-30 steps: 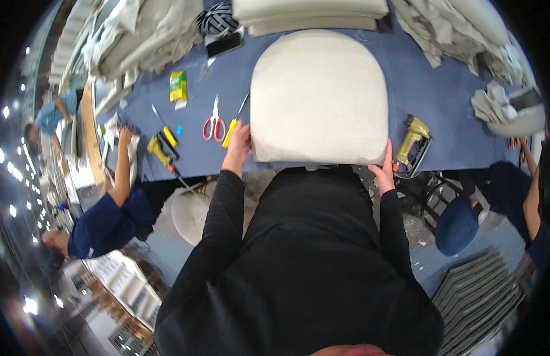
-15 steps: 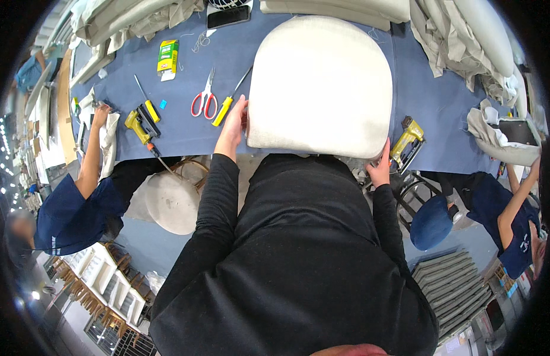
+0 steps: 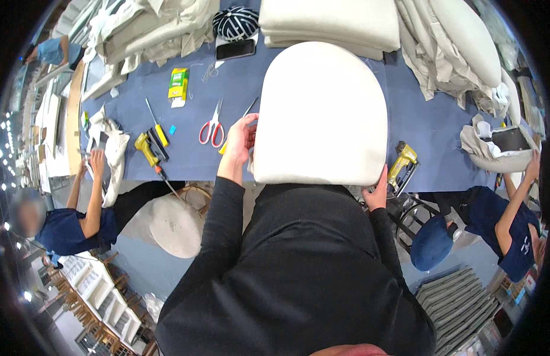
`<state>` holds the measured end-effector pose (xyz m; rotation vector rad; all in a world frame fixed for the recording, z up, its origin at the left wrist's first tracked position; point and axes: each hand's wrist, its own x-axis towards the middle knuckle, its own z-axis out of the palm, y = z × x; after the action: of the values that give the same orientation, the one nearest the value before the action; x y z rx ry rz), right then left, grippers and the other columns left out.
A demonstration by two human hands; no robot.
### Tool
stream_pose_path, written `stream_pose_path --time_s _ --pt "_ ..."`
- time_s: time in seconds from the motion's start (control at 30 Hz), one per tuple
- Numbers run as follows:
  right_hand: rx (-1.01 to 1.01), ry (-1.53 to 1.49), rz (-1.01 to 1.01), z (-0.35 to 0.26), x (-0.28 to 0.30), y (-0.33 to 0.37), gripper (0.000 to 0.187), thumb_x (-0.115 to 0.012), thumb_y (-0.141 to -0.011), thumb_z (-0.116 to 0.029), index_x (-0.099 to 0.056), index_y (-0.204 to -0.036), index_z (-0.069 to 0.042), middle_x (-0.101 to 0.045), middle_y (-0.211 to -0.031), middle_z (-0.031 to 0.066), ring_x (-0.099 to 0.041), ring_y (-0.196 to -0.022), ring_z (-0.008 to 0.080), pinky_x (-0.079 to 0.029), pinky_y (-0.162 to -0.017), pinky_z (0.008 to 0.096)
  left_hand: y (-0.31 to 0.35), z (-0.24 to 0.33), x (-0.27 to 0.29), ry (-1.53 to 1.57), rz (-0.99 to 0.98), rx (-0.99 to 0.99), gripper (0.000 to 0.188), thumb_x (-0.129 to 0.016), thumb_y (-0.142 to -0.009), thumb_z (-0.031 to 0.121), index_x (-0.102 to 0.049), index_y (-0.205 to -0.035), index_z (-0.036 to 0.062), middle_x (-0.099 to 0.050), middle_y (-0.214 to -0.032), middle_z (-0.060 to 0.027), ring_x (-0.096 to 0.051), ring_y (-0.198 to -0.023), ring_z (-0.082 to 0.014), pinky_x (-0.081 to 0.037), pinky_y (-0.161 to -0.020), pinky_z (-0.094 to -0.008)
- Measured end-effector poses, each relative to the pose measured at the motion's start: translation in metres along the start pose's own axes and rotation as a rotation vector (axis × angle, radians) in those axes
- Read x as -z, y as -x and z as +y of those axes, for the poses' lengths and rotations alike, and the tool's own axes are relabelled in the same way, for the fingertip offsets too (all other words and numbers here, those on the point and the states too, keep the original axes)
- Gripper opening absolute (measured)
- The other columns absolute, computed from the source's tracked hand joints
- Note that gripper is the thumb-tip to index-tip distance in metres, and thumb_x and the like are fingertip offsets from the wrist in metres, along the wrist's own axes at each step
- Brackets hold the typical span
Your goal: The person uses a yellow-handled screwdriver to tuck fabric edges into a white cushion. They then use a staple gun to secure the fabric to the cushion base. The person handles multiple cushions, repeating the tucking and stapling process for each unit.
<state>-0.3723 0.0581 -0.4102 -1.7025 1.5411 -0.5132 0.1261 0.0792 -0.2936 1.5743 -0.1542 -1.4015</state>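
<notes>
A cream fabric-covered chair seat cushion [image 3: 321, 115] lies in front of me, its rounded end pointing away and its straight edge overhanging the table's near edge at my waist. My left hand [image 3: 240, 142] is at the cushion's left side, fingers bent against the edge and the fingertips partly hidden. At the near right corner, my right hand [image 3: 377, 191] grips the cushion, its fingers going under. Beside the left hand are red-handled scissors [image 3: 212, 130] and a yellow-handled screwdriver [image 3: 223, 146], partly covered by that hand. A yellow staple gun [image 3: 404, 163] rests just right of my right hand.
On the blue table [image 3: 198, 160], another staple gun [image 3: 148, 148] with a hose lies left, near a second screwdriver [image 3: 159, 127] and a green-yellow box [image 3: 178, 86]. Stacked cushions [image 3: 328, 24], a phone [image 3: 235, 49] and fabric heaps line the back. Co-workers handle covers at both sides.
The cushion's far end appears lower in view and its near edge closer to my body. My left hand has turned, its fingers now more curled at the edge. The whole view has shifted.
</notes>
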Motion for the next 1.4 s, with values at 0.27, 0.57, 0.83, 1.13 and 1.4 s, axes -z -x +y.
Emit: stream_pose_path --time_s 0.27,0.57,0.83,1.13,1.4 --pt "0.077 0.012 0.315 -0.005 -0.005 -0.005 0.11 -0.095 -0.072 -0.02 -0.037 -0.165 -0.006 -0.046 -0.164 0.0224 -0.045 -0.152 0.0425 -0.038 -0.126 0.0493 0.058 0.088 -0.107 -0.434 -0.396 -0.89 0.051 -0.067 -0.097 0.007 -0.062 -0.148 0.0069 -0.065 -0.145 -0.0152 -0.062 -0.134 -0.0265 -0.055 -0.104 -0.0387" --pt "0.139 -0.055 0.361 -0.019 0.003 -0.01 0.109 -0.089 -0.069 -0.008 -0.038 -0.165 -0.007 -0.051 -0.159 0.0215 -0.049 -0.149 0.0435 -0.041 -0.125 0.0487 0.034 0.164 -0.136 -1.588 -0.237 -1.425 0.07 -0.073 -0.083 -0.002 -0.068 -0.149 0.0232 -0.059 -0.161 -0.0063 -0.053 -0.151 -0.0321 -0.043 -0.122 -0.0501" --pt "-0.24 -1.031 0.007 0.0 0.04 -0.009 0.098 -0.066 -0.095 -0.006 -0.014 -0.178 -0.013 -0.041 -0.172 0.0202 -0.042 -0.159 0.0318 -0.032 -0.13 0.0428 -0.028 0.043 0.001 -1.258 0.156 -0.474 0.057 -0.07 -0.102 0.023 -0.056 -0.155 0.0063 -0.074 -0.13 -0.0277 -0.071 -0.124 -0.0422 -0.056 -0.103 -0.0457" --pt "-0.493 -1.425 -0.371 0.003 0.057 -0.071 0.082 -0.035 -0.117 -0.057 -0.022 -0.173 0.002 -0.029 -0.179 0.0209 -0.03 -0.166 0.0276 -0.021 -0.136 0.0409 -0.046 -0.126 0.072 -0.331 0.04 -0.285 0.077 -0.047 -0.117 0.053 -0.038 -0.168 -0.0034 -0.039 -0.175 -0.0174 -0.037 -0.161 -0.0266 -0.03 -0.129 -0.039" --pt "-0.533 -1.3 -0.535 0.014 0.048 -0.095 0.084 -0.031 -0.117 -0.059 -0.022 -0.173 0.003 -0.026 -0.181 0.0173 -0.025 -0.167 0.0266 -0.02 -0.137 0.0402 -0.053 -0.13 0.053 0.041 0.28 -0.17 0.071 -0.04 -0.118 0.056 -0.055 -0.158 -0.0014 -0.062 -0.157 -0.0114 -0.058 -0.144 -0.023 -0.04 -0.121 -0.0377"
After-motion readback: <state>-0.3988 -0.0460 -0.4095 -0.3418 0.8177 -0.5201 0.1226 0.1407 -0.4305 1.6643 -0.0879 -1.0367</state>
